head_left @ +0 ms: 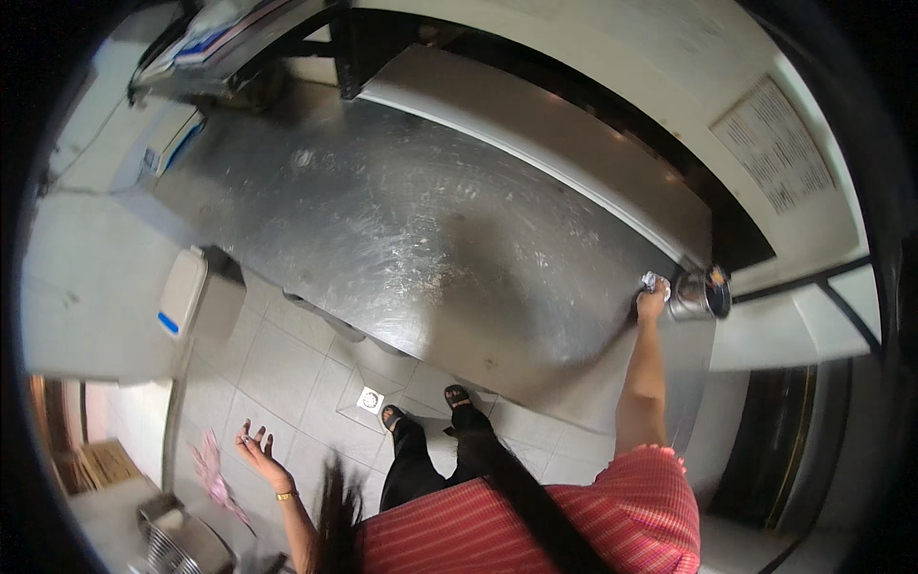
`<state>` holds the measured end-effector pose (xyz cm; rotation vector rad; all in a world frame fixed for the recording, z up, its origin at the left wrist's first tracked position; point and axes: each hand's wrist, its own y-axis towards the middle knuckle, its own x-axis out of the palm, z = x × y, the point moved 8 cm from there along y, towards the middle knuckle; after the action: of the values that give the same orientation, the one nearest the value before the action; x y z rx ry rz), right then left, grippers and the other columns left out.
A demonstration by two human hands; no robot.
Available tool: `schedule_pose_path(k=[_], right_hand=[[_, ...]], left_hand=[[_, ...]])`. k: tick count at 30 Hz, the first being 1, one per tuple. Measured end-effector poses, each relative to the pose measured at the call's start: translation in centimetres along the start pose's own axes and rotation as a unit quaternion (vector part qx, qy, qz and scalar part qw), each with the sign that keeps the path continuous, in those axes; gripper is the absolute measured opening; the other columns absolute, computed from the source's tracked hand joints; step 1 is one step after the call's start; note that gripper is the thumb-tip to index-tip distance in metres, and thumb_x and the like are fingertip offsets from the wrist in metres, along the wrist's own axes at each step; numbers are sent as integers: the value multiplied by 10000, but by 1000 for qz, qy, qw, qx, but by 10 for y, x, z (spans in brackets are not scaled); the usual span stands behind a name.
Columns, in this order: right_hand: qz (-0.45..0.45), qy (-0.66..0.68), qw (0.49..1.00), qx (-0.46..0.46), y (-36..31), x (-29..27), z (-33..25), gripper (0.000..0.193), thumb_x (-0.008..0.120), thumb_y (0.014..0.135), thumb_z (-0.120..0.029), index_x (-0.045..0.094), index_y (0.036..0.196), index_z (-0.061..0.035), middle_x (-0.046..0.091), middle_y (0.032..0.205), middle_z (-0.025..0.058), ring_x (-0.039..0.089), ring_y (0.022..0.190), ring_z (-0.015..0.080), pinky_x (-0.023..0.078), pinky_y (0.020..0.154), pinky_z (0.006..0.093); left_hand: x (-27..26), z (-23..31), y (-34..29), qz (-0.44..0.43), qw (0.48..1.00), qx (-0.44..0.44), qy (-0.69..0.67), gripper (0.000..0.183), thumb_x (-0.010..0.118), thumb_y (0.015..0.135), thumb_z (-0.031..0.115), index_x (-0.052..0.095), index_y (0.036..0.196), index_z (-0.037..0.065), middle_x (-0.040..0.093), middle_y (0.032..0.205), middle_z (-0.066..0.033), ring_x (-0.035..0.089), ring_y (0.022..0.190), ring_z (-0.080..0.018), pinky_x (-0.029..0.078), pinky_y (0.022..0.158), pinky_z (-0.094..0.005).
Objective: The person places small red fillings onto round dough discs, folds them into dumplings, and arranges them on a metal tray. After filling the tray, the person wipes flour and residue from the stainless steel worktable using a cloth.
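A wide steel table (382, 220) with a scuffed, shiny top fills the middle. Out at its right end, my right hand (653, 300) is closed on a crumpled white-and-grey wad (652, 280); whether it is cloth, paper or foil I cannot make out. Right beside that hand stands a round metal container (696, 297) with something small and colourful at its rim. My left hand (265, 461) hangs over the tiled floor at the lower left, its fingers apart and nothing visible in them.
A raised shelf (535, 124) runs along the table's back. White-lidded bin (184, 292) stands off the left end. Pink cloth (216, 474) lies on the floor near a metal appliance (182, 536). A floor drain (370, 399) sits near my feet. Papers (215, 43) are stacked upper left.
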<state>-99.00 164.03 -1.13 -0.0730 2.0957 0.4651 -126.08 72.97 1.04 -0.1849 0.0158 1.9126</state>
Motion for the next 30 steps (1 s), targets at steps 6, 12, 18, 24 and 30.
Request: schedule_pose_path(k=[6, 12, 18, 24, 30], right_hand=[[-151, 164, 966, -134, -30, 75, -179, 487, 441, 736, 24, 509, 1212, -52, 451, 1285, 205, 405, 1213, 349, 294, 1028, 384], [-228, 238, 850, -412, -213, 83, -340, 559, 440, 769, 63, 440, 1299, -116, 355, 1383, 166, 300, 1295, 333, 191, 1082, 435], [-354, 534, 744, -190, -115, 61, -302, 441, 468, 848, -31, 448, 1288, -47, 540, 1214, 99, 521, 1066, 189, 415, 888, 307], [-85, 47, 986, -136, 45, 66, -197, 425, 463, 772, 34, 551, 1179, -50, 538, 1207, 183, 466, 1174, 333, 336, 1008, 362], [-183, 235, 847, -441, -128, 122, -350, 480, 433, 779, 23, 477, 1250, -58, 416, 1330, 177, 343, 1263, 349, 225, 1075, 416]], left_hand=[[62, -13, -61, -19, 1000, -11, -3, 373, 366, 936, 324, 372, 1241, 111, 436, 1294, -81, 509, 1038, -208, 434, 840, -362], [205, 7, -94, -43, 994, 96, -37, 358, 403, 913, 223, 378, 1235, 68, 363, 1354, -112, 420, 1157, -241, 356, 948, -346], [299, 70, -113, -46, 961, 263, 66, 437, 419, 906, 301, 367, 1233, 15, 313, 1376, -178, 309, 1271, -317, 256, 1041, -406], [335, 84, -123, -53, 941, 292, 166, 472, 485, 851, 347, 405, 1172, 11, 322, 1359, -214, 302, 1260, -392, 199, 1062, -477], [335, 76, -123, -47, 945, 260, 195, 475, 533, 805, 281, 404, 1179, 18, 328, 1364, -197, 293, 1271, -379, 171, 1067, -499]])
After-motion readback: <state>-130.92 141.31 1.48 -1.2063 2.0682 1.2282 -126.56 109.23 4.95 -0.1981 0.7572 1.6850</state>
